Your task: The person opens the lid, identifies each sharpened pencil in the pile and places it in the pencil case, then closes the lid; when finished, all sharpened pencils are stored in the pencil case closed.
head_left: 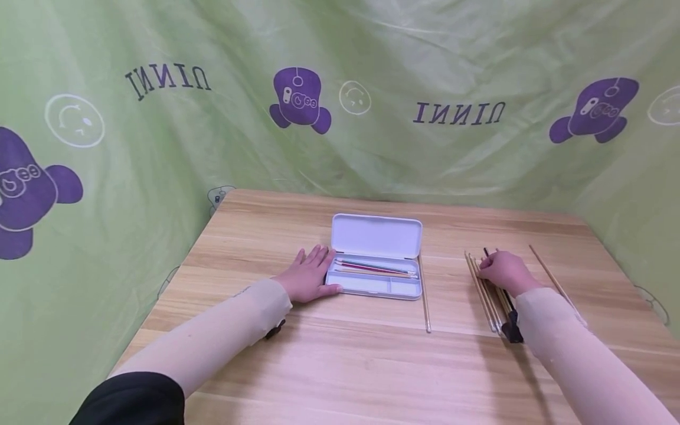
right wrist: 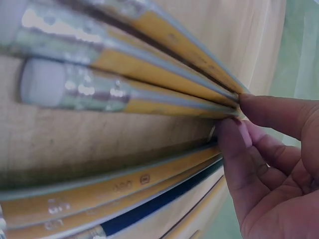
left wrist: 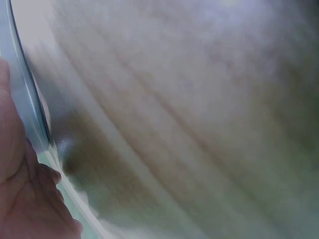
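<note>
Left of centre in the head view, the left hand [head_left: 307,279], grip spread, touches one open pencil case [head_left: 358,283] holding at least three pencils [head_left: 372,270]. One loose pencil [head_left: 425,301] lies just right. At right, the right hand [head_left: 504,271] pinches among yellow pencils [right wrist: 149,69], three by its thumb; light, stiff, slick, they should suit a mid-shaft hold. One lone pencil [head_left: 547,271] lies farthest right.

A pale, hinged pencil case [head_left: 377,236] lies open on the desk [head_left: 345,360], mixed-color pencils [head_left: 374,268] in its rear compartment; a lone pencil [head_left: 425,304] lies alongside, yellow eraser-tipped pencils [right wrist: 149,64] bunched to the right.
</note>
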`<control>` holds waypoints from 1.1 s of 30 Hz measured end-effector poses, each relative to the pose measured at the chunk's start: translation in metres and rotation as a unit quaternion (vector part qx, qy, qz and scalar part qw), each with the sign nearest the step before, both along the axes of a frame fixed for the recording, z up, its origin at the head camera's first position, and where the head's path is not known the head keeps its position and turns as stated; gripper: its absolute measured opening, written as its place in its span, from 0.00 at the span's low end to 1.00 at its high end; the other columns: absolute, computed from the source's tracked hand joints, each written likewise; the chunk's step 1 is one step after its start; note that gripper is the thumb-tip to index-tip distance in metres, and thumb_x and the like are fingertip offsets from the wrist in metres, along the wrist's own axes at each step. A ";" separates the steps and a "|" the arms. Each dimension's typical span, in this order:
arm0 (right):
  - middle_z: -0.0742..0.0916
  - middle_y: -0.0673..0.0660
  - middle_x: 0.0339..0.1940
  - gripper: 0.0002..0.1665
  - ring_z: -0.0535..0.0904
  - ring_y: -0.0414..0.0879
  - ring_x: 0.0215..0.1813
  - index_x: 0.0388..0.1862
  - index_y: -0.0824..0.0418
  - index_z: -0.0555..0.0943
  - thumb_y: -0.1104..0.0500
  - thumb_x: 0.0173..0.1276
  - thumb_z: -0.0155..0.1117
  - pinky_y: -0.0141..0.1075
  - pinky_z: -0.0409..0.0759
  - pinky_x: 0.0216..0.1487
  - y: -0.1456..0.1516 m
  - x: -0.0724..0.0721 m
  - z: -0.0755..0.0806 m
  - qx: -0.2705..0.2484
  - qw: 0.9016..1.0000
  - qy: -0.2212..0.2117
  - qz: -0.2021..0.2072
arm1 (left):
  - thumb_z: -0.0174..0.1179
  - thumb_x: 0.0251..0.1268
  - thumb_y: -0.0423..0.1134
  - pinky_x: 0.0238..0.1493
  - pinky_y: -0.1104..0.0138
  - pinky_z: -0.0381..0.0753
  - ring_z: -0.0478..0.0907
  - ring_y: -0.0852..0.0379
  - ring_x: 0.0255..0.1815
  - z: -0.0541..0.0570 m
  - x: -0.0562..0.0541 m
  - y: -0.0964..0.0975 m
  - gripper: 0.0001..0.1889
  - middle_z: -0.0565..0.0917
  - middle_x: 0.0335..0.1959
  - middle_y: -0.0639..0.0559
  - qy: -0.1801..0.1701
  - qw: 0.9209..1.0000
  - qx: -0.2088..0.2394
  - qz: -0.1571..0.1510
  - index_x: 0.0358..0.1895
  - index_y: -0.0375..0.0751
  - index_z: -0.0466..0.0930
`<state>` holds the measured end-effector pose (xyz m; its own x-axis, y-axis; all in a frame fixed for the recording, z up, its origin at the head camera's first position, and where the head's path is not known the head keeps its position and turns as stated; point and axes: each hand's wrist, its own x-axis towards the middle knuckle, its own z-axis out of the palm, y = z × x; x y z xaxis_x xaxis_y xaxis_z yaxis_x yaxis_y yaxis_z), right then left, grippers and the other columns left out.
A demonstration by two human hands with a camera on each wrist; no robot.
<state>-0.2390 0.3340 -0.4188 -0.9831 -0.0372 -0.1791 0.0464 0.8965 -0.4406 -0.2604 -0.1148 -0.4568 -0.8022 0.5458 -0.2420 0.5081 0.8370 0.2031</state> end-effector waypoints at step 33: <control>0.86 0.51 0.40 0.18 0.86 0.39 0.41 0.61 0.80 0.67 0.69 0.80 0.54 0.30 0.85 0.46 0.002 -0.010 0.018 -0.433 0.899 -0.064 -0.023 | 0.48 0.76 0.69 0.80 0.44 0.34 0.34 0.41 0.85 0.008 0.004 0.001 0.51 0.43 0.84 0.36 -0.007 1.000 -0.005 -0.002 0.84 0.36 0.39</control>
